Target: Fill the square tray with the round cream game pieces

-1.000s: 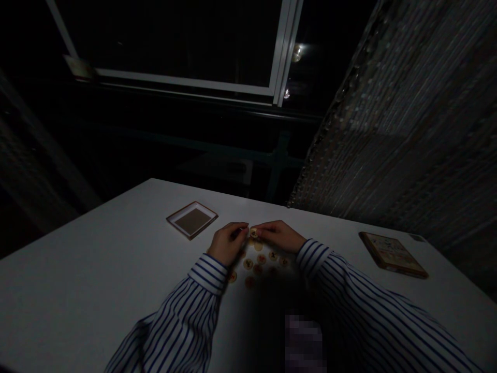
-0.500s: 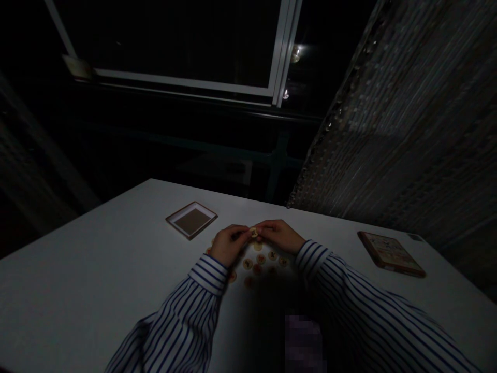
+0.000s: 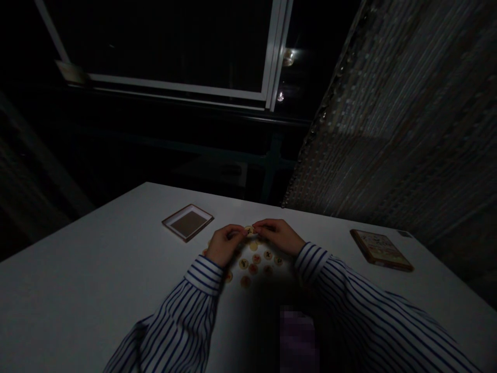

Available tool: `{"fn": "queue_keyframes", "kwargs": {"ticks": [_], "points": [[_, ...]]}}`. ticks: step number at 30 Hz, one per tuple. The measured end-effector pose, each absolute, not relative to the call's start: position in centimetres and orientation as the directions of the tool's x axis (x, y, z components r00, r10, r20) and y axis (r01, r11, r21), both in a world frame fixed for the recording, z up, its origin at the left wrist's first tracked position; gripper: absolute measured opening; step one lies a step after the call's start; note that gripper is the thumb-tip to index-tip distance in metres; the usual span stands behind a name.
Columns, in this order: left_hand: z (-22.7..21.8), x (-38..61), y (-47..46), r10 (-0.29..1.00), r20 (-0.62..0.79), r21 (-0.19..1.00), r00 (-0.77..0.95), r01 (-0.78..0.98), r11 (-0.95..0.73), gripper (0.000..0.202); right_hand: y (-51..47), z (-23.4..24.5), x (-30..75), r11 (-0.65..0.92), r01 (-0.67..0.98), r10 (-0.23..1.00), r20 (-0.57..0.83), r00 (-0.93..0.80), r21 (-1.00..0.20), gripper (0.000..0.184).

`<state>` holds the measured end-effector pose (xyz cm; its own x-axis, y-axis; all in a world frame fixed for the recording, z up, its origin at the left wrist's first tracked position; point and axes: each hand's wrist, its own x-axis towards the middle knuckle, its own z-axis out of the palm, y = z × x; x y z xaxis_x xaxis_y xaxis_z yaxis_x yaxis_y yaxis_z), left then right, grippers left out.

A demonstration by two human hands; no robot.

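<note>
A round Chinese chess piece [image 3: 249, 230] with a dark character is pinched at its left edge by my left hand [image 3: 223, 244]. My right hand [image 3: 280, 235] has its fingertips closed on the right edge of the same piece. Both hands hold it just over the white table. Below and between them lie several more round pieces, some with dark characters, such as one chess piece [image 3: 267, 255], others with reddish ones, like the chess piece [image 3: 245, 282]. My left hand partly hides a few pieces beside it.
An open shallow box tray [image 3: 166, 223] lies at the back left of the white table [image 3: 97, 264]. On the right rests a brown box or lid [image 3: 382, 249] with a printed top. A bead-string curtain [image 3: 349, 140] hangs at the right, and a dark window stands behind the table.
The whole view has shifted slightly, so the table items appear a little farther left. More of the held piece's face shows between my fingertips. Both hands keep their grip on it.
</note>
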<state>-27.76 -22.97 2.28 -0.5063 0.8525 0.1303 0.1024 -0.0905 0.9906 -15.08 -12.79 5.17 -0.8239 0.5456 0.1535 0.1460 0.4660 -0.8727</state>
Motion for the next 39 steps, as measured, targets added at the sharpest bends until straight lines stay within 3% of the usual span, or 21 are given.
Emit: {"fn": "queue_keyframes", "kwargs": {"ticks": [6,12,24,31,39], "points": [[2.2,-27.6,-23.0,0.885,0.125,0.992,-0.449,0.042,-0.119,0.028,-13.1,5.2,-14.1,0.582,0.128,0.527,0.253,-0.811,-0.803,0.025],[2.4,-26.7,-23.0,0.896,0.132,0.991,-0.425,0.054,-0.121,0.030,-13.3,5.9,-12.7,0.618,0.118,0.486,0.260,-0.834,-0.778,0.025],[2.3,-23.1,-23.1,0.912,0.153,0.988,-0.381,0.085,-0.130,0.028,-14.1,6.2,-9.5,0.666,0.155,0.516,0.300,-0.803,-0.730,0.022],[2.7,-20.8,-22.8,0.932,0.174,0.979,-0.317,0.158,-0.128,0.028,-13.7,5.2,-7.8,0.654,0.157,0.529,0.299,-0.794,-0.740,0.024],[1.9,-19.0,-21.9,0.934,0.164,0.985,-0.318,0.111,-0.135,0.026,-13.6,4.2,-5.9,0.582,0.156,0.588,0.281,-0.758,-0.798,0.020]]}}
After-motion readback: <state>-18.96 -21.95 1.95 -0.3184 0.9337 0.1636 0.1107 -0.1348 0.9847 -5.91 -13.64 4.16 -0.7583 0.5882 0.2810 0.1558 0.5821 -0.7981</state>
